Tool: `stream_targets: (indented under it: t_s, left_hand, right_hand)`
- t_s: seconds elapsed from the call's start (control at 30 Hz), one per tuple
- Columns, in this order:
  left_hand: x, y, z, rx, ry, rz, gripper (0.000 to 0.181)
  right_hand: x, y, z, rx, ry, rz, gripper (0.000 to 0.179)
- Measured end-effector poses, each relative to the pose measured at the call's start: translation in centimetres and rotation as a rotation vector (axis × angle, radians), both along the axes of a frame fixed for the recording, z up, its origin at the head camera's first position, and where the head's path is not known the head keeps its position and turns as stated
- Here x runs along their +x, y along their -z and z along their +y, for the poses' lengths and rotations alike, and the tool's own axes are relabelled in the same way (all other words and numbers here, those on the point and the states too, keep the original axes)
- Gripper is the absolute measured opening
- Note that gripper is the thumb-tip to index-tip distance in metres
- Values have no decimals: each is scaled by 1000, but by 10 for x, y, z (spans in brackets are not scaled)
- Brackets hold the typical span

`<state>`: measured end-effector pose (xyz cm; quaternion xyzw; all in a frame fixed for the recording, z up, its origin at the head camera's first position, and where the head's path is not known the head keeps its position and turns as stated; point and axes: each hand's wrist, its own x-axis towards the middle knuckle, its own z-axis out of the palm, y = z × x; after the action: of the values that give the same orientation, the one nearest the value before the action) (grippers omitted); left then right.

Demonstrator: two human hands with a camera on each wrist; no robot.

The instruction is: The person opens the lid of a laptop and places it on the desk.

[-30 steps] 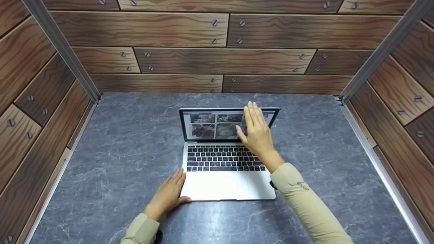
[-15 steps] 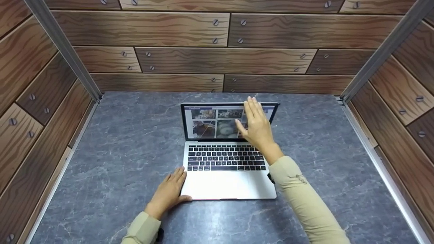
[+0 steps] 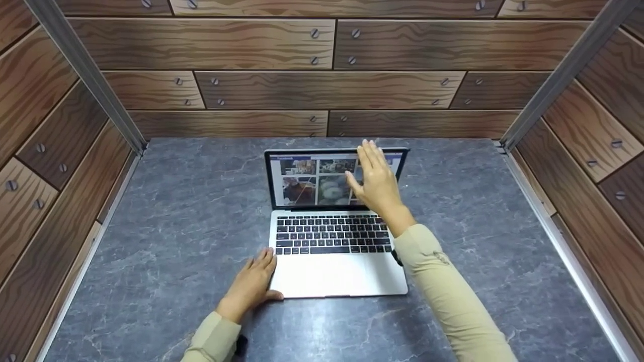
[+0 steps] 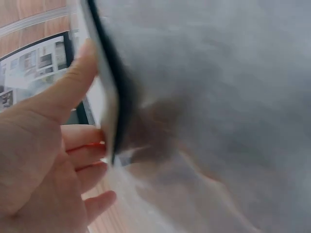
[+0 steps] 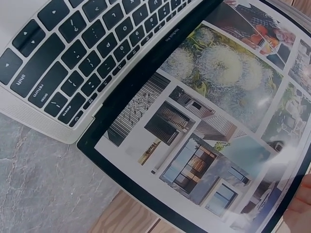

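Observation:
A silver laptop [image 3: 338, 276] lies on the grey marbled table, its lid tilted up and its screen [image 3: 297, 188] lit with a grid of pictures. My right hand [image 3: 377, 183] is at the right part of the lid, fingers straight and reaching past the top edge, thumb apart in front of the screen. In the right wrist view, a few fingers [image 5: 299, 206] show at the lid's upper edge. My left hand [image 3: 250, 281] rests at the laptop's front left corner, fingers along the side and thumb at the front edge. The left wrist view shows the thumb [image 4: 80, 73] against that edge.
The marbled table [image 3: 191, 201] spreads around the laptop on all sides. Wood-patterned panels [image 3: 266, 90] wall in the back and both sides, with grey metal posts [image 3: 88, 75] at the corners.
The lid has swung further back and its top edge stands higher in view, with my right hand moving away from me along with it. My left hand has stayed at the corner.

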<state>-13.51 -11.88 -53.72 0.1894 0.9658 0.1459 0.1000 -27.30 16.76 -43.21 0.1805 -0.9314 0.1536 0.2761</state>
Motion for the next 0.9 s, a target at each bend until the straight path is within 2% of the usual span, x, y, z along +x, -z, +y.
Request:
stream_targets:
  t_s: [0.23, 0.43, 0.6, 0.73, 0.9]
  left_hand:
    - [-3, -8, 6, -45, -21, -59, 93]
    - [-3, -5, 5, -25, -23, -54, 93]
    - [-2, -3, 5, -15, -38, -79, 91]
    - [-1, -4, 7, -25, -62, -95, 89]
    - [-1, -7, 13, -57, -122, -138, 89]
  right_hand:
    - [-8, -1, -1, -11, 11, -5, 59]
    - [-12, -1, -2, 0, 9, -1, 58]
    - [-15, -2, -3, -6, 19, -31, 58]
    - [-17, -2, -3, -9, 29, -68, 59]
    - [-21, -5, -4, -7, 29, -102, 61]
